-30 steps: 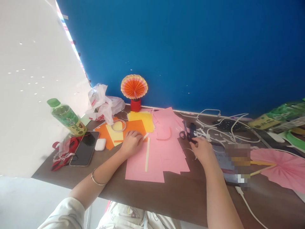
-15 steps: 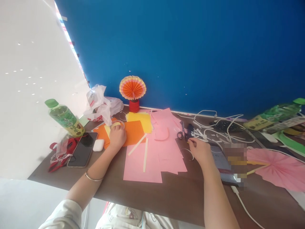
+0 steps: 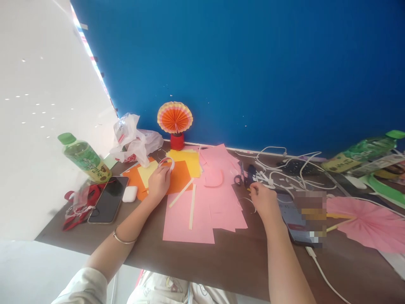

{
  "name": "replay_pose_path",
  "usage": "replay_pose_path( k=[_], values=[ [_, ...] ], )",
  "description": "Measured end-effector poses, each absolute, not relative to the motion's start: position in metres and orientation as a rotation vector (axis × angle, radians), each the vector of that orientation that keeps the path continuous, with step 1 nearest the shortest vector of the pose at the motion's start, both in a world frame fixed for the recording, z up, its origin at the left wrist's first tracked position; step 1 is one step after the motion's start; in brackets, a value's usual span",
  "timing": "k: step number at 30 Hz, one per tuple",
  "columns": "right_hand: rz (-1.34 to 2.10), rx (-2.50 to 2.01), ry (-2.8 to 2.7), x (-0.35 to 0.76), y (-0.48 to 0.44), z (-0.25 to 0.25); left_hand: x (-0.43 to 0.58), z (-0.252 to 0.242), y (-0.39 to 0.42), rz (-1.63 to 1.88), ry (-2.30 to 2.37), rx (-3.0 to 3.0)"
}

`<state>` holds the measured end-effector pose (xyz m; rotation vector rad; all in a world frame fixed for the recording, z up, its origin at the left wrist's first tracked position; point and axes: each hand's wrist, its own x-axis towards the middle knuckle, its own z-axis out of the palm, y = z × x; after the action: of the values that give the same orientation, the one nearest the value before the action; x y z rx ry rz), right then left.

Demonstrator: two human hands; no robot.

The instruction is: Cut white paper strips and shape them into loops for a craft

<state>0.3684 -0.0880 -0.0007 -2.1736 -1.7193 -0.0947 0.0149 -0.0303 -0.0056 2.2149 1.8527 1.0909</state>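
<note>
My left hand (image 3: 159, 182) is closed on a roll of tape (image 3: 171, 162), just above the orange paper (image 3: 179, 181). Pale yellow paper (image 3: 144, 174) lies to its left. At the right, my right hand (image 3: 262, 197) is closed in a pinch by the dark scissors (image 3: 239, 179); something small and yellow shows at its fingertips, too small to name. Between the hands lie pink sheets (image 3: 190, 232), with two narrow cream strips (image 3: 192, 207) and a curved pink piece (image 3: 214, 179) on top. Bright yellow paper (image 3: 191, 159) sits behind the orange.
A folded-paper fan (image 3: 175, 118) stands by the wall. A bottle (image 3: 87, 158), a phone (image 3: 109, 200) and a white case (image 3: 129, 194) are left. White cables (image 3: 303, 171), a tablet (image 3: 294, 223) and a pink fan (image 3: 367, 223) are right.
My left hand has moved right and lifted the tape roll off the pale yellow paper. My right hand stays by the scissors. The view has shifted slightly.
</note>
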Motion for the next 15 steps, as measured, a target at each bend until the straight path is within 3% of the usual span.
replay_pose_path(
  k=[7,15],
  values=[
    [-0.050,-2.204,-1.748,0.3665,-0.0878,0.0013,0.0203,-0.0060,-0.0345,1.257,1.685,2.256],
    [-0.230,-2.154,-1.845,0.3637,-0.0872,-0.0020,0.0215,-0.0046,-0.0363,1.256,1.646,2.200]
  ],
)
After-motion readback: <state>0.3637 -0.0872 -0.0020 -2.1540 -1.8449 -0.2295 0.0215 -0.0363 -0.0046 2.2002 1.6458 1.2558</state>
